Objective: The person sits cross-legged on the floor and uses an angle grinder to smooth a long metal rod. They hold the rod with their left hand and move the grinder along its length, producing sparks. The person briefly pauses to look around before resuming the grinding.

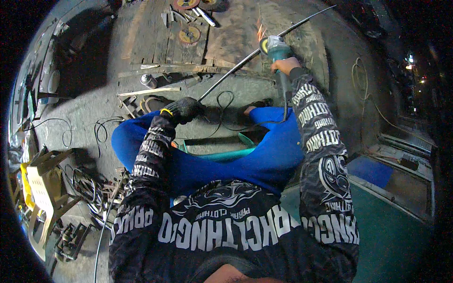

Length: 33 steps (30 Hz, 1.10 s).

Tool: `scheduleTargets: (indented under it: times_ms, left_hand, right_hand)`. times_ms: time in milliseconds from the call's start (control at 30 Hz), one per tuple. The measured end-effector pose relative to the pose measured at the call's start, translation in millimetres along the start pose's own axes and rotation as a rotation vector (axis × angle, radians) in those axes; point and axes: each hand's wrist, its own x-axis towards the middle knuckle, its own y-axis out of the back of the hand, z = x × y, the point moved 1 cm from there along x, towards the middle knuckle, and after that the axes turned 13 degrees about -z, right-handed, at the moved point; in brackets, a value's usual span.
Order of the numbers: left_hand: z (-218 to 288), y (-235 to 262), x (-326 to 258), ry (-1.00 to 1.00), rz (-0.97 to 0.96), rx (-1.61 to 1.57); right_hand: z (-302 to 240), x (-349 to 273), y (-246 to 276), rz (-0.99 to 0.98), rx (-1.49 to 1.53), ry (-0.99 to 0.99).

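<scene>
Sparks (260,30) rise by the grinder (281,53), its body gripped in the right hand (287,65), its disc (264,45) at the rod (231,73). The gloved left hand (185,110) wraps the rod's near end; the rod slants rightward over the boards (158,45).

The left hand (185,109), dark-gloved, is held forward of the torso, its fingers curled closed. The right hand (287,65), ungloved, is carried farther forward, likewise closed in a grip. The left arm (152,155) and right arm (321,122) are sleeved in patterned black; the right is extended farther. The legs (278,158) are bent and spread.
</scene>
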Motion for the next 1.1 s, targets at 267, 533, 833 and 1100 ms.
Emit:
scheduleTargets:
  times_ms: [267,533,833,1100]
  left_hand:
    - [-5,2,11,0.006,-0.021,-0.231]
    - [-22,7,31,-0.272,0.105,-0.088]
    - [5,13,26,0.071,0.247,-0.491]
    - [19,-8,8,-0.009,0.423,-0.721]
  right_hand:
    - [63,34,35,0.090,0.314,-0.056]
    - [156,96,60,0.243,0.504,-0.082]
    - [197,125,88,0.205,0.678,-0.023]
    - [159,111,57,0.281,0.574,-0.135]
